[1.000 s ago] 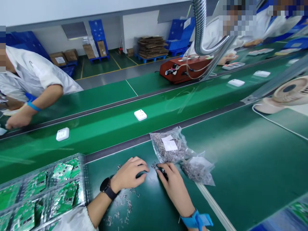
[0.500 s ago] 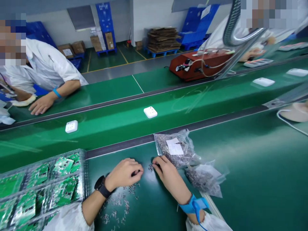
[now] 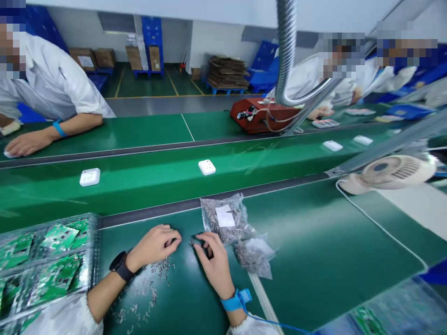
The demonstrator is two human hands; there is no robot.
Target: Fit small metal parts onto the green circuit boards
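Note:
My left hand (image 3: pixel 153 244), with a black watch on its wrist, rests on the dark green table with fingers curled, pinching at small metal parts (image 3: pixel 155 274) scattered beneath it. My right hand (image 3: pixel 213 260), with a blue wrist strap, lies just to the right, fingers bent, touching a small cluster of the same parts. What each pinch holds is too small to see. A clear bag of metal parts (image 3: pixel 225 218) with a white label lies right beyond my right hand. A second smaller bag (image 3: pixel 254 256) sits to its right.
Clear trays of green circuit boards (image 3: pixel 45 260) stand at the left. White socket housings (image 3: pixel 207 167) (image 3: pixel 90 177) lie on the green conveyor belt beyond. A white fan (image 3: pixel 391 172) with a cord is at the right. Other people work across the belt beside a red machine (image 3: pixel 261 116).
Both hands stay close together over the scattered parts with small finger movements. The view has swung, bringing the fan back into sight at the right.

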